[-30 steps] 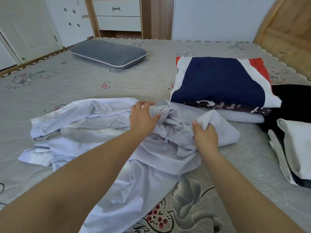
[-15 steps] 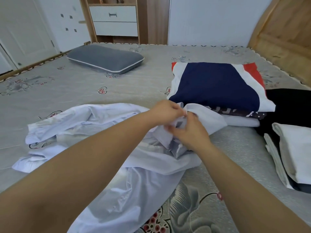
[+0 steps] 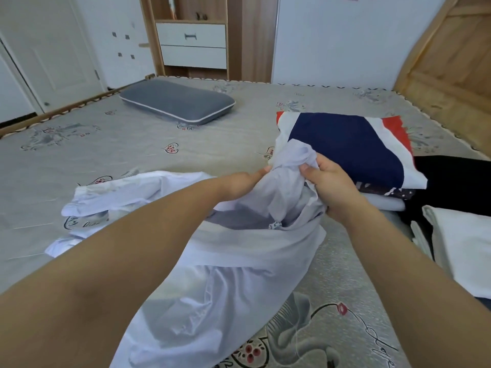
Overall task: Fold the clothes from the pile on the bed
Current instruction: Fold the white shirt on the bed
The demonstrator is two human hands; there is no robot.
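My left hand [image 3: 240, 183] and right hand [image 3: 330, 185] both clutch bunched cloth of the pale lavender zip-up garment [image 3: 233, 261], raising it above the grey floral bed cover [image 3: 132, 144], beside the folded navy, white and red stack [image 3: 353, 144].

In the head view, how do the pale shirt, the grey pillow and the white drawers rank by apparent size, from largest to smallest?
1. Pale shirt, though nearest the camera.
2. Grey pillow.
3. White drawers, farthest away.
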